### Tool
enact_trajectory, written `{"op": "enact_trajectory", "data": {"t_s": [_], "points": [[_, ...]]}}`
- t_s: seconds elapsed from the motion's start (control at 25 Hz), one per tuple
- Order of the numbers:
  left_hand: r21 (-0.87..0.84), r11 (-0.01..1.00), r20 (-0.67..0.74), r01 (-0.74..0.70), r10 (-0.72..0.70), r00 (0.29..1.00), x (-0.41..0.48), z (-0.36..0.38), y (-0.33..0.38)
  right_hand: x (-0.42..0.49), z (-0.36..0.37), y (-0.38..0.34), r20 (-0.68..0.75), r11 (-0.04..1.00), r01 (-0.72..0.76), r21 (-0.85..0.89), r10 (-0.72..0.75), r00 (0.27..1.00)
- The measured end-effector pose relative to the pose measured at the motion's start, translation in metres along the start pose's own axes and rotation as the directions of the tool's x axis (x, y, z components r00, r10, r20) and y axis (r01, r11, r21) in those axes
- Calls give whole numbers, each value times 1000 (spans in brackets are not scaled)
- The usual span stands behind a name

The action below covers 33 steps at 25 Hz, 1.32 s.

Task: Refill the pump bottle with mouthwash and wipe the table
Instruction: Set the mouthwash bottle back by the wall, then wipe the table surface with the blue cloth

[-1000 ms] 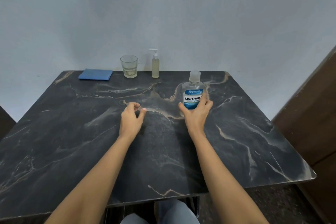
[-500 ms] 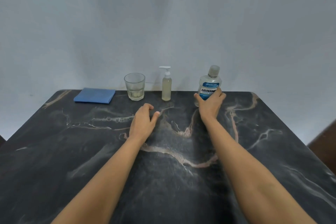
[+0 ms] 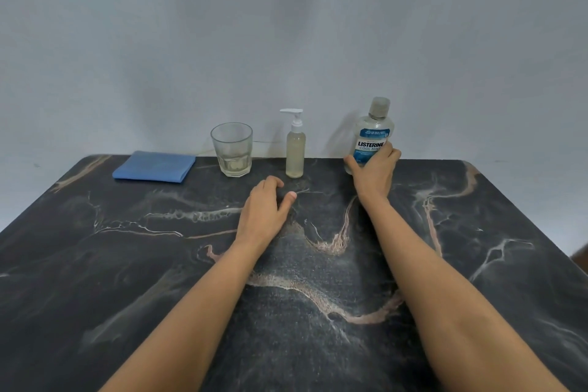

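A clear mouthwash bottle with a blue label and a closed cap stands upright at the far edge of the dark marble table. My right hand is wrapped around its lower part. A small pump bottle with a white pump and pale yellowish liquid stands to its left. My left hand rests on the table just in front of the pump bottle, fingers loosely curled, holding nothing. A folded blue cloth lies at the far left.
A clear glass tumbler with a little liquid in it stands between the cloth and the pump bottle. A plain grey wall rises right behind the table's far edge. A brown surface shows at the right edge of view.
My right hand has carried the mouthwash bottle from mid-table to the far edge, right of the pump bottle. My left hand slid forward toward the pump bottle. The camera view tilted upward.
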<state>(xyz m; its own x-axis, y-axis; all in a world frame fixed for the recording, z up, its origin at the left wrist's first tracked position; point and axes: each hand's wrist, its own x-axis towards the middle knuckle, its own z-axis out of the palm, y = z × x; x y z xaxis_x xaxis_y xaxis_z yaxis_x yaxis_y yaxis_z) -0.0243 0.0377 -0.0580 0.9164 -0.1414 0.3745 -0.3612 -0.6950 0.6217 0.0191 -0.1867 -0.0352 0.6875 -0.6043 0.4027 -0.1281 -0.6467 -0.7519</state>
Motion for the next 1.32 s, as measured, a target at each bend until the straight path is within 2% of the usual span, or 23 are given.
{"op": "enact_trajectory", "data": {"t_s": [0.12, 0.24, 0.32, 0.36, 0.44, 0.52, 0.6, 0.68, 0.72, 0.8, 1.0, 1.12, 1.32], "points": [[-55, 998, -9, 39, -39, 999, -6, -6, 3, -2, -2, -6, 24, 999, -29, -35, 30, 999], [-136, 987, -28, 81, -85, 996, -20, -25, 2, -8, -11, -12, 96, 991, -125, -42, 129, 987], [-112, 990, -42, 87, -92, 995, -33, -51, -10, -22, -16, -19, 90, 981, -190, -35, 192, 977], [-83, 992, -54, 95, -100, 994, -41, -67, -20, -34, -19, -27, 51, 987, -162, -22, 163, 985], [-20, 990, -78, 139, -140, 987, -58, -104, -45, -65, -21, -51, -44, 999, 37, 23, -36, 998], [21, 978, -119, 209, -205, 971, -74, -137, -70, -99, -19, -84, -57, 937, 339, 85, -335, 941], [40, 963, -166, 267, -257, 952, -87, -160, -87, -126, -4, -119, 44, 795, 593, 128, -602, 797], [46, 951, -178, 307, -294, 939, -98, -171, -100, -145, 24, -151, 220, 679, 720, 146, -732, 645], [40, 947, -171, 318, -307, 936, -103, -174, -107, -154, 41, -166, 312, 663, 732, 156, -736, 601], [17, 947, -165, 322, -315, 935, -114, -175, -118, -169, 76, -189, 438, 675, 718, 169, -704, 559], [8, 953, -223, 301, -292, 930, -118, -170, -118, -177, 141, -214, 613, 748, 660, 71, -555, 563], [-13, 958, -238, 288, -282, 929, -118, -168, -119, -176, 161, -219, 664, 745, 666, -19, -489, 566], [-41, 961, -256, 273, -274, 927, -117, -169, -120, -177, 160, -229, 669, 657, 734, -169, -470, 575]]}}
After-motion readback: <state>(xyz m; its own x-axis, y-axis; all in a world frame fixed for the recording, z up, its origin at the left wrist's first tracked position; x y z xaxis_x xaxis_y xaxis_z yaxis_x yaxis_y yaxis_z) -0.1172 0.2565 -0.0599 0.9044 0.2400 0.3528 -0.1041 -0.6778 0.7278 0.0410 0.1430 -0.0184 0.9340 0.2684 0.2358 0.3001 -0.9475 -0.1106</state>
